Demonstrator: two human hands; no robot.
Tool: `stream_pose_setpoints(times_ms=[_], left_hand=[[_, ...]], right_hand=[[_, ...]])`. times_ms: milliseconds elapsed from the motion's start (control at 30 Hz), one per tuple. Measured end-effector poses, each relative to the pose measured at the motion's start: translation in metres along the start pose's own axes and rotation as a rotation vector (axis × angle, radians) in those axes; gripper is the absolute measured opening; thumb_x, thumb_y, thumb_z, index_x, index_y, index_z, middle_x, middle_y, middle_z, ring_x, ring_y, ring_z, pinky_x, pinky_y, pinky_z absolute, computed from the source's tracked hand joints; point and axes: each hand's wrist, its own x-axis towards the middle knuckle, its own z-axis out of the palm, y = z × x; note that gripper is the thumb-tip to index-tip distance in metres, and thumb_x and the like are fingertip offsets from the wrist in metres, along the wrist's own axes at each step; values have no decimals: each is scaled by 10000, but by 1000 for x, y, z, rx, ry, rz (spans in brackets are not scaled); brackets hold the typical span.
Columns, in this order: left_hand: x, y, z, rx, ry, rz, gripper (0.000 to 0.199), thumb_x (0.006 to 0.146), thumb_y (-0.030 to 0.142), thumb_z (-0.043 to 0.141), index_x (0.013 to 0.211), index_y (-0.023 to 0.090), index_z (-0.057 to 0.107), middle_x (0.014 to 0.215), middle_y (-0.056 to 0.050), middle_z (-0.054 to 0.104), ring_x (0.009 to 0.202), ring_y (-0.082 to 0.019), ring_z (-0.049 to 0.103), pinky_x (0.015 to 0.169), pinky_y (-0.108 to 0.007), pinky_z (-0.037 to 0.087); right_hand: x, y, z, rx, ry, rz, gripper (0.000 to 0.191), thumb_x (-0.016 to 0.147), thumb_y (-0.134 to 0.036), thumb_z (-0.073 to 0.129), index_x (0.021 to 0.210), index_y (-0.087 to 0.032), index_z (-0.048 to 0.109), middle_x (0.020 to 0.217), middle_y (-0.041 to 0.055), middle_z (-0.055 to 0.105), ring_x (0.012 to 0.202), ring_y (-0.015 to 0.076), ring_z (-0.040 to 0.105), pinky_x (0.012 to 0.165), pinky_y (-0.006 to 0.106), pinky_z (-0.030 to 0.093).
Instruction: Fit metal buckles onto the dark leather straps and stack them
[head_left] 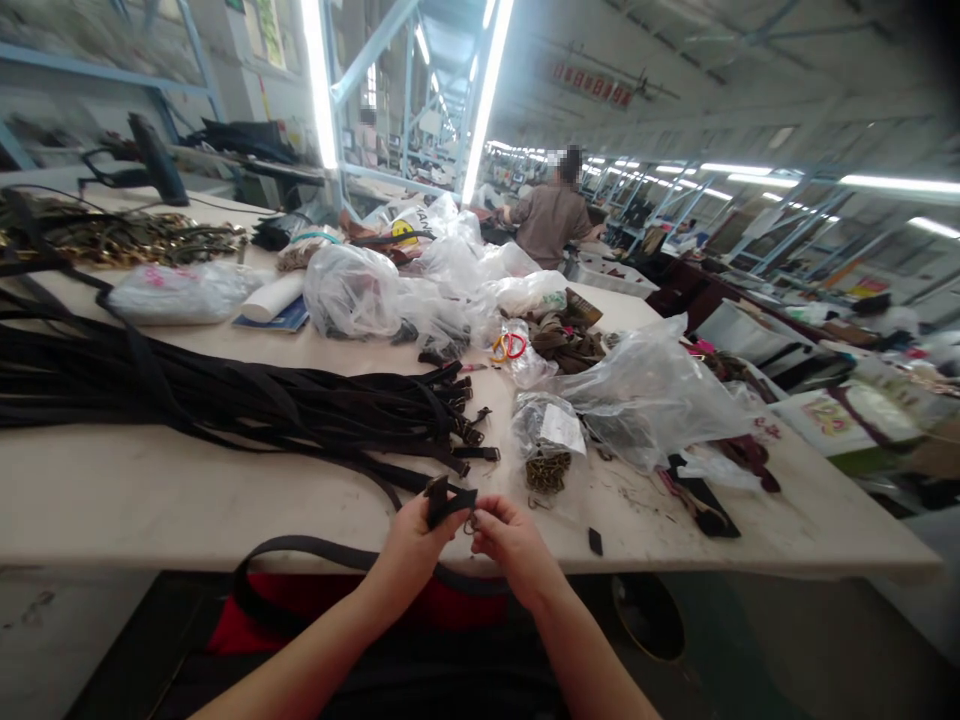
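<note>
Near the table's front edge, my left hand (421, 535) is closed around a black strap (322, 546), whose end sticks up between thumb and fingers. The strap loops down over the edge toward my lap. Close beside it, my right hand (508, 540) pinches a small metal ring (470, 522) at the strap's end; its exact shape is partly hidden by the fingers. A long bundle of black straps (247, 400) with metal buckles at its right end lies across the table to the left. Just beyond my right hand is a clear bag of brass-coloured hardware (547, 470).
Clear plastic bags (352, 290) are heaped along the middle of the table (225, 490). Scissors with red and yellow handles (510, 347) lie among them. Gold-coloured metal parts (120, 240) are piled at the far left. Another person (553, 220) is beyond the table.
</note>
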Motion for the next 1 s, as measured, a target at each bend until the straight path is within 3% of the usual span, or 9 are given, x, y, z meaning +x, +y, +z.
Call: stream_pose_setpoints(times_ms=[133, 267, 333, 433, 567, 633, 800, 900, 1000], left_hand=[[3, 8, -1, -39, 12, -58, 291, 654, 432, 630, 658, 149, 563, 485, 48, 443, 492, -105, 403, 506, -229, 318], [5, 8, -1, -184, 48, -197, 374, 635, 472, 643, 770, 132, 563, 461, 67, 416, 436, -77, 328, 437, -204, 234], [4, 7, -1, -243, 11, -237, 376, 630, 460, 654, 777, 127, 559, 473, 67, 417, 431, -65, 307, 426, -196, 211], [0, 7, -2, -250, -41, -250, 357, 620, 424, 679, 775, 121, 570, 476, 73, 399, 432, -58, 285, 425, -194, 197], [1, 10, -2, -216, -81, -207, 335, 651, 414, 662, 794, 117, 600, 478, 76, 368, 448, -62, 277, 433, -201, 203], [1, 12, -3, -190, -65, -194, 336, 650, 411, 663, 801, 116, 609, 492, 68, 396, 457, -63, 286, 446, -205, 220], [-4, 23, -13, -168, -59, -161, 332, 630, 413, 680, 792, 131, 612, 622, 15, 545, 569, -104, 435, 564, -227, 336], [-8, 30, -21, -150, -96, -88, 388, 660, 470, 638, 872, 145, 619, 765, -18, 599, 702, -144, 492, 643, -241, 368], [-11, 34, -25, -96, -77, -126, 445, 730, 565, 508, 855, 151, 616, 743, -13, 574, 651, -130, 458, 586, -236, 344]], right_hand=[[18, 0, -34, -44, 177, -51, 396, 658, -468, 619, 878, -145, 558, 678, 5, 551, 541, 107, 537, 603, 304, 502], [42, -19, -83, -176, 364, -169, 558, 644, -510, 605, 1064, -152, 522, 1029, 110, 561, 764, 176, 581, 710, 352, 490], [43, -27, -93, -258, 426, -210, 638, 601, -464, 662, 1141, -164, 506, 1219, 147, 470, 860, 215, 562, 762, 380, 467], [25, -31, -77, -467, 378, -273, 521, 667, -451, 631, 1104, -178, 556, 1186, 132, 516, 842, 222, 561, 792, 393, 445], [-6, -26, -23, -423, -132, -321, 373, 826, -409, 486, 1121, -189, 549, 1038, 94, 623, 919, 217, 578, 843, 374, 435], [-12, -26, 0, -268, -246, -317, 400, 823, -370, 512, 1184, -199, 493, 1051, 78, 621, 937, 197, 573, 849, 357, 431], [-9, -36, 15, -62, -239, -246, 311, 774, -371, 579, 1007, -165, 594, 687, 7, 594, 619, 122, 537, 599, 267, 434], [-11, -42, 10, 67, -204, -145, 288, 742, -386, 626, 923, -162, 620, 670, 4, 588, 568, 103, 519, 546, 242, 413], [-14, -44, 8, 272, -154, -33, 268, 716, -384, 664, 856, -157, 630, 676, 8, 592, 534, 78, 491, 514, 212, 391]])
